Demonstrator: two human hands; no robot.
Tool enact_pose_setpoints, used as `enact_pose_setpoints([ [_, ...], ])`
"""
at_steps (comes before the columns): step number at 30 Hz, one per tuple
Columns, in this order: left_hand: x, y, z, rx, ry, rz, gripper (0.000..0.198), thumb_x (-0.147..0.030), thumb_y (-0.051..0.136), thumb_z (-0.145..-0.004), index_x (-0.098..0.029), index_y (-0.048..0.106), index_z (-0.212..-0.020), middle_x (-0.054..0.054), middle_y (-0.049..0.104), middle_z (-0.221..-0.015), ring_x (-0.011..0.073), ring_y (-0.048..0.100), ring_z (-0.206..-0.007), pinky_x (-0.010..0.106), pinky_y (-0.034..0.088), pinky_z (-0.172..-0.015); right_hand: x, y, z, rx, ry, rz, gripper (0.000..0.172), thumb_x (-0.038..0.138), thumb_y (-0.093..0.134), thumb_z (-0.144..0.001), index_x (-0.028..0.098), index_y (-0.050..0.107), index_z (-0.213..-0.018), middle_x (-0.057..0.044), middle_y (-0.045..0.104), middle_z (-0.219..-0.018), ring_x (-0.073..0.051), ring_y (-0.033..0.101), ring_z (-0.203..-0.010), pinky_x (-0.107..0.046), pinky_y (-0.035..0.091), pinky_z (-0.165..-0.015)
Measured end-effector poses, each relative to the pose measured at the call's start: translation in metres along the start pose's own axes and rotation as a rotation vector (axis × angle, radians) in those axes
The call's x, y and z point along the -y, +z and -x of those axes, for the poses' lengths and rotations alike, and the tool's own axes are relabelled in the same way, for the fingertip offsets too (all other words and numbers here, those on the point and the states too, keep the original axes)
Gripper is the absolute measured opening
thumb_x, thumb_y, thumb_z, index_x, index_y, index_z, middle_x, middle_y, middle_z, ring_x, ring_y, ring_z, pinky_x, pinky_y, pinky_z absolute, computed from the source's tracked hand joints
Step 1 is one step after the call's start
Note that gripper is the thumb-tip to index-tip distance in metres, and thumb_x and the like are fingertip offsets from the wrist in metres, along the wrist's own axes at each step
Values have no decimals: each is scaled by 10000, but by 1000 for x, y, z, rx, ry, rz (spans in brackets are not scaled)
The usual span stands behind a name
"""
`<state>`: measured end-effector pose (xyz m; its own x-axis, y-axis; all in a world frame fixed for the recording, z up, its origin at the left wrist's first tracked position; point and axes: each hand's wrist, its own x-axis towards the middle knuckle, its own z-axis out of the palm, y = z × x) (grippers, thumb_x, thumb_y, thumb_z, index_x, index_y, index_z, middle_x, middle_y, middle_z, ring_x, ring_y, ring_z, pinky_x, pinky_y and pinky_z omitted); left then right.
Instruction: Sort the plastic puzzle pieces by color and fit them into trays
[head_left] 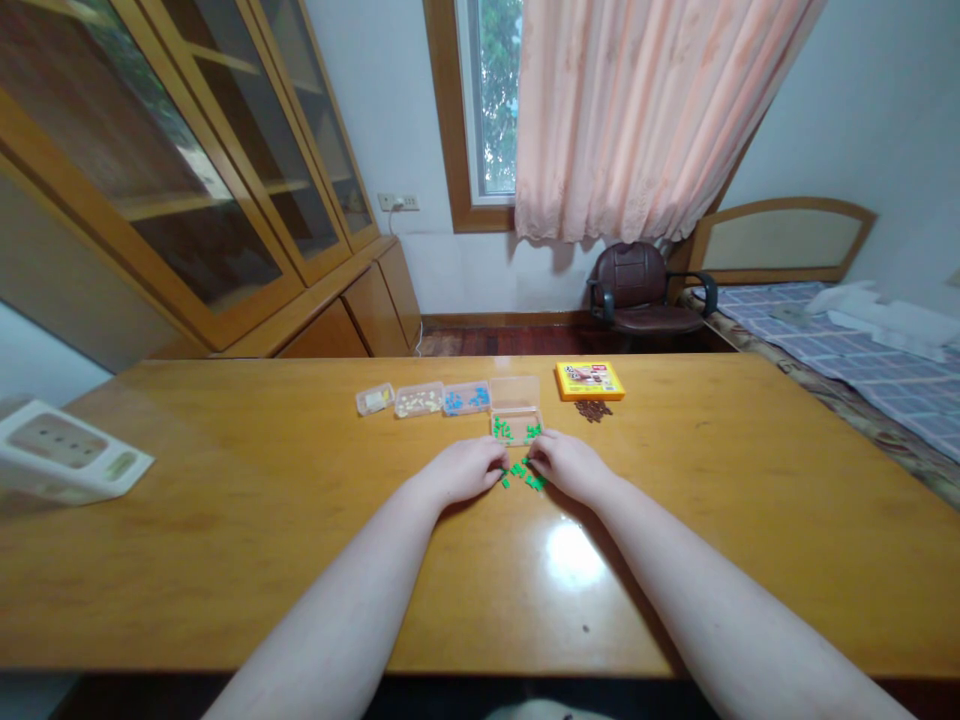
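Fingers (501, 464) of L hand (472, 468), approx ctr of frame: bent, narrow, tips down by the green pcs (518, 469) on the table (285, 480); can't tell if they pinch one. R hand (568, 463), just right of ctr: fingers also curled in close, tips at the green pcs; can't tell if any is gripped. Loose green pcs lie btwn the 2 hands, a bit below mid-frame. Just above them in frame, a clear box (517, 433), open, w/ more green pcs in 2 bunches, left & right; its lid (515, 393) is tipped back at the far side.

Left of that, in a row: box w/ blue pcs (477, 397), box w/ cream pcs (420, 402), then a small box (375, 400), contents too small to tell. Right of ctr, a bit higher: yellow box (590, 381), w/ brown pcs (593, 411) heaped at its near edge. White box (75, 490) at left edge. Cabinet (296, 215) upper left; curtain (637, 120) top ctr-right, chair (637, 285) under it; bed (787, 305) far right.
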<state>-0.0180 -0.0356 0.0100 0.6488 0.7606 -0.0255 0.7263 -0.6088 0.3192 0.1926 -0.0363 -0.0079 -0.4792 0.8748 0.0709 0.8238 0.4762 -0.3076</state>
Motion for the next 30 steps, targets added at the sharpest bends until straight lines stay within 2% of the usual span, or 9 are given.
enact_pose_setpoints([
  [14,3,3,-1,28,-25,15,138,-219,502,-811,-223,599,-909,18,661,-924,171,605,-811,252,456,-715,-1,1,-1,5,-26,-31,101,224,522,-858,179,604,-821,-39,599,-871,-133,551,-789,-224,367,-692],
  [20,3,2,0,-3,-20,57,132,-219,509,-810,-220,602,-905,15,654,-892,162,597,-784,246,457,-699,0,2,0,-9,-30,-47,87,200,520,-851,181,593,-807,-32,609,-847,-130,547,-754,-224,349,-666],
  [23,5,3,-3,-110,-22,93,133,-226,516,-817,-211,605,-915,23,644,-921,161,596,-826,252,464,-745,1,2,0,-5,-29,-54,95,195,512,-855,182,594,-809,-30,612,-830,-126,540,-735,-224,341,-657],
  [28,12,13,-17,-441,-106,132,180,-213,494,-850,-201,610,-987,39,625,-1009,172,575,-971,300,449,-882,-2,6,-1,-23,-52,-60,72,192,534,-838,186,595,-801,-24,612,-808,-125,535,-720,-224,340,-650],
  [30,16,16,-21,-483,-127,118,229,-219,506,-849,-212,602,-1057,45,603,-1066,177,564,-999,309,444,-900,-3,8,-1,-39,-62,-68,67,186,537,-831,187,596,-800,-24,615,-812,-126,539,-723,-223,347,-654],
])
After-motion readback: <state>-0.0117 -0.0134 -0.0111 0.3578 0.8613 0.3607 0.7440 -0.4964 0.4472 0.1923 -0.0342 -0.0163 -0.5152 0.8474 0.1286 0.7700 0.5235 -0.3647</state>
